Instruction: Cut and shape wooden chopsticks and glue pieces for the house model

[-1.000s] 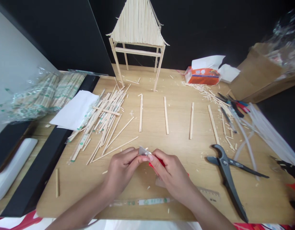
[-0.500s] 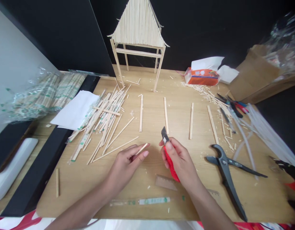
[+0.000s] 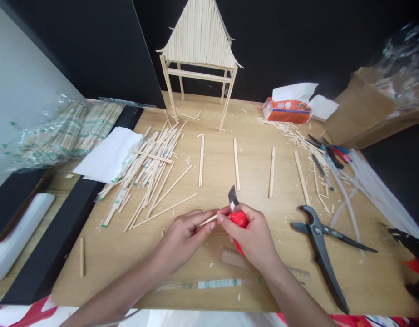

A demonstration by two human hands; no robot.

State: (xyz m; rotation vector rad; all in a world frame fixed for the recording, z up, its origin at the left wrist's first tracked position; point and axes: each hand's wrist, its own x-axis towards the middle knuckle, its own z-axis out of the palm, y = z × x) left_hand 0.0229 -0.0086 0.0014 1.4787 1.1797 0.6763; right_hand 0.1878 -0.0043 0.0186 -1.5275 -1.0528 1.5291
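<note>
Between the fingers of my left hand (image 3: 185, 231) is a short wooden chopstick piece (image 3: 208, 220), pointing up to the right. My right hand (image 3: 253, 231) is wrapped round a utility knife (image 3: 239, 220) with a red handle, its blade up and away from me. The right thumb and fingertip also pinch the far end of the stick, so both hands meet there. A transparent ruler (image 3: 234, 257) lies under my right hand, partly covered by it. Beyond the hands, a pair of chopsticks (image 3: 236, 164) lies on the table, one of several spaced in a row.
A stick-built house model (image 3: 202, 41) stands at the back. Loose chopsticks (image 3: 158, 159) and white paper (image 3: 109, 154) lie to the left. Large black cutters (image 3: 320, 240) are at right, near clear tubes (image 3: 382, 195). A tissue box (image 3: 287, 109) and cardboard box (image 3: 362, 104) stand behind.
My right hand has moved left, and its fingertips now touch the end of the stick. The knife has come along with it. My left hand has shifted slightly right and down.
</note>
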